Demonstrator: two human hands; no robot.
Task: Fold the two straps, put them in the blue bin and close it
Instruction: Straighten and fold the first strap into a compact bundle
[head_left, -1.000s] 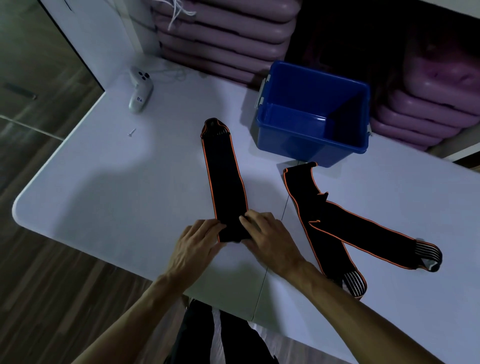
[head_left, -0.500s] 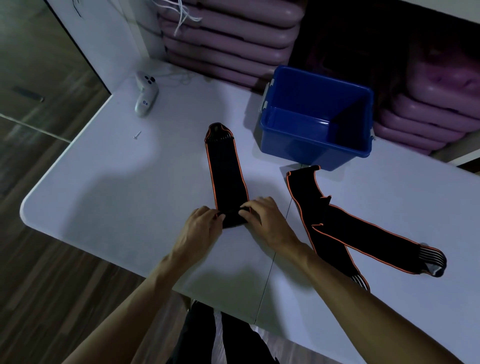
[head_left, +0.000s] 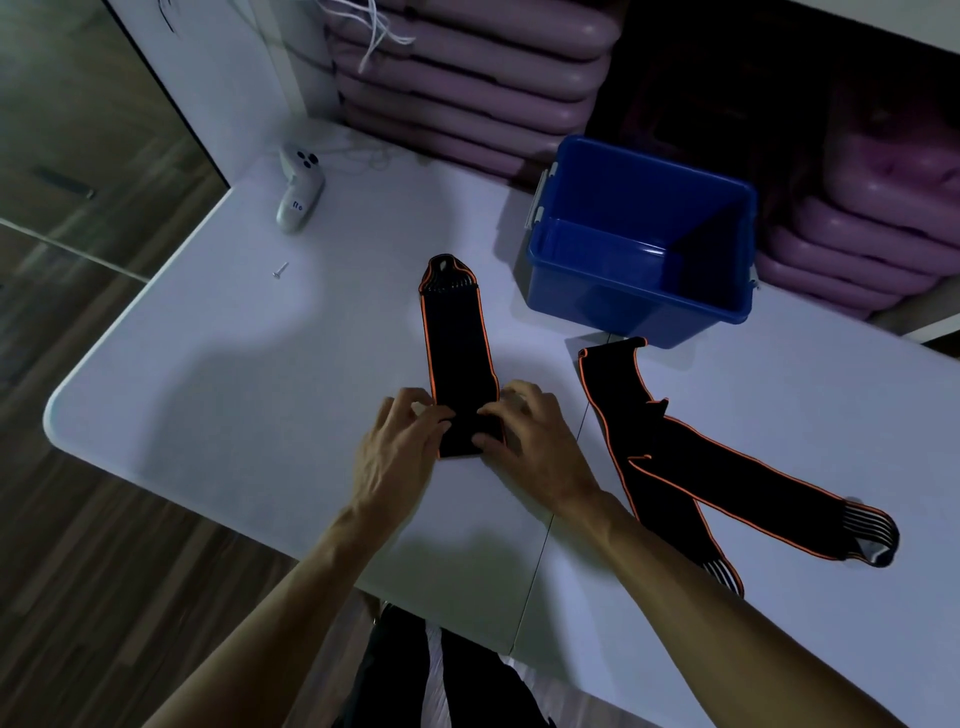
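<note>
A black strap with orange edging (head_left: 456, 343) lies lengthwise on the white table (head_left: 218, 374), its tapered end pointing away from me. My left hand (head_left: 400, 452) and my right hand (head_left: 530, 441) pinch its near end from both sides, where the fabric is doubled over into a short fold. A second black and orange strap (head_left: 675, 457) lies to the right, bent over itself in a V, with striped ends near the table's front right. The blue bin (head_left: 639, 306) stands open behind the straps with nothing in it. No lid is in view.
A white handheld controller (head_left: 298, 189) and a small screw (head_left: 280, 270) lie at the table's far left. Stacked purple pads (head_left: 467, 88) line the back wall behind the bin. The table's rounded left edge drops to a wood floor (head_left: 104, 571).
Both hands have moved away from me along the first strap, rolling its near end over, so the flat part is shorter. The second strap has not moved.
</note>
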